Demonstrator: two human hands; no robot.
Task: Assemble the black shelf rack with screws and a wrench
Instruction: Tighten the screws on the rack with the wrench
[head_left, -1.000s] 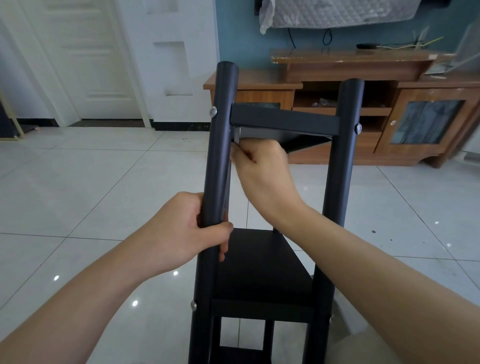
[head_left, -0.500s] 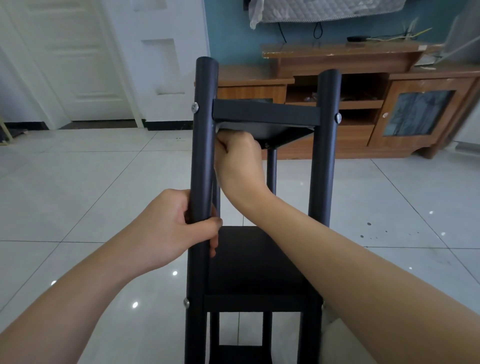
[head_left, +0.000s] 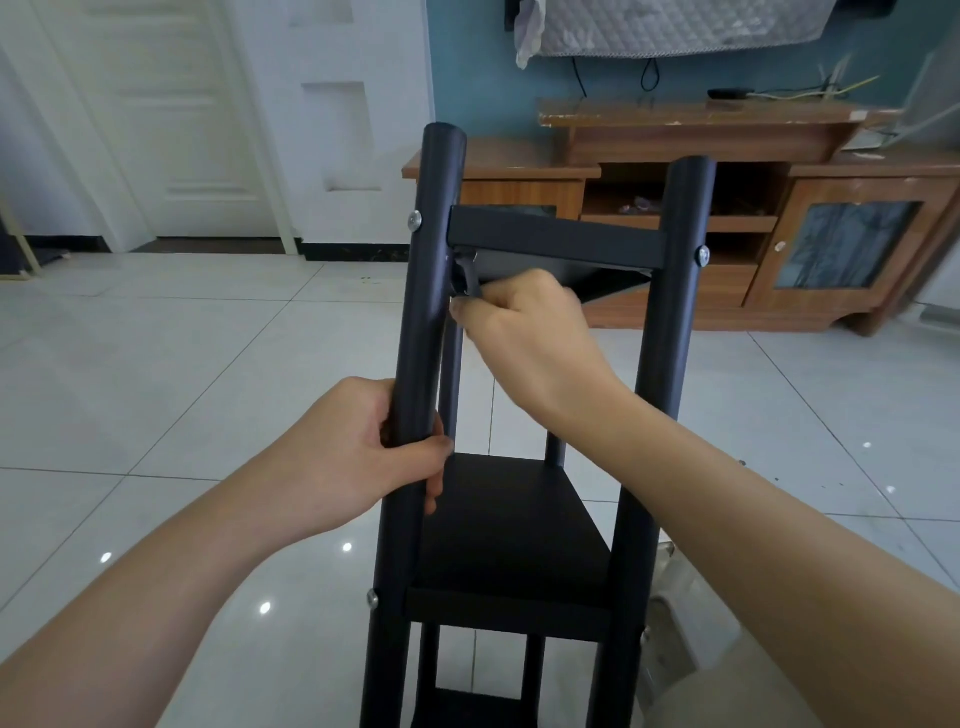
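Left hand (head_left: 358, 452) wrapped in a firm grip, arm extended; right hand (head_left: 524, 332) raised higher, fingers pinching

The left hand (head_left: 358, 457), the right hand (head_left: 524, 332) and both forearms are bare.

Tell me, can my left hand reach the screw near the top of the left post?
Probably yes: the screw sits exposed above the left hand, which must first release the post.

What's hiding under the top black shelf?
The right hand holds a dark wrench up there, beside the left post. Whatever the wrench fits on is covered.
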